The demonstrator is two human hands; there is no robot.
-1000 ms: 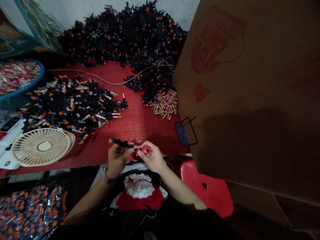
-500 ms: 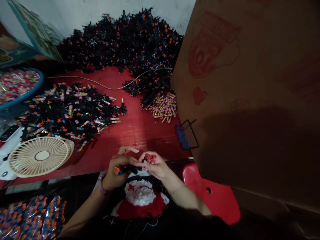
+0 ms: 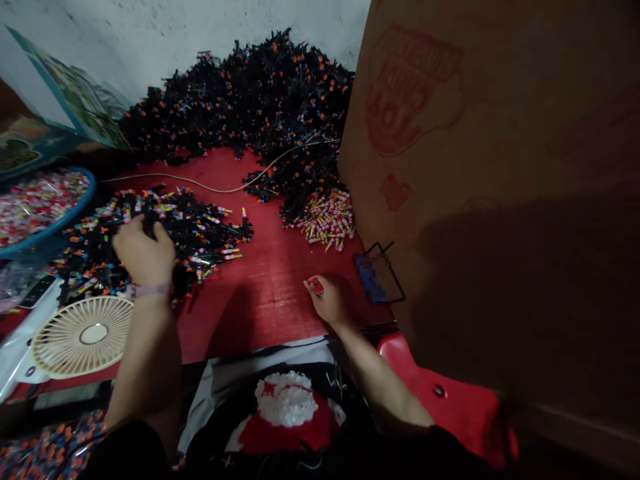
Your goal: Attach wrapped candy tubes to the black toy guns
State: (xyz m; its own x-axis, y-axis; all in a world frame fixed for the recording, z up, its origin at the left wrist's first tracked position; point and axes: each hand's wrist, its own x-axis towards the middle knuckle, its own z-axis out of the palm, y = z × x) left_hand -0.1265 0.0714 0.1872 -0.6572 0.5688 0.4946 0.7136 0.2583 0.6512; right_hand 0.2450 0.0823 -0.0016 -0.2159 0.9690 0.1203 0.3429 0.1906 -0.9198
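Observation:
My left hand (image 3: pixel 145 253) is over the left pile of small black plastic toy pieces (image 3: pixel 200 230). These have orange and blue tips, and many carry pink, white and yellow printed tubes. Its thumb and forefinger stand apart, with black pieces showing between them; the other fingers are partly hidden. Close to the table's front edge, my right hand (image 3: pixel 329 303) is curled closed around several small red pieces (image 3: pixel 316 286), whose exact kind is too small to tell.
A large heap of black toy pieces (image 3: pixel 250 100) lies against the wall, with loose printed tubes (image 3: pixel 330 217) beside it. A blue-rimmed basin (image 3: pixel 90 193), a cream fan (image 3: pixel 83 337) and a cable (image 3: pixel 200 185) are on the red table (image 3: pixel 270 267). A tall carton (image 3: pixel 450 180) stands right, above a red stool (image 3: pixel 450 393).
My left hand has left the right hand and moved up and left to the pile, and the black piece it held is no longer distinguishable. My right hand moved slightly forward, keeping the red pieces.

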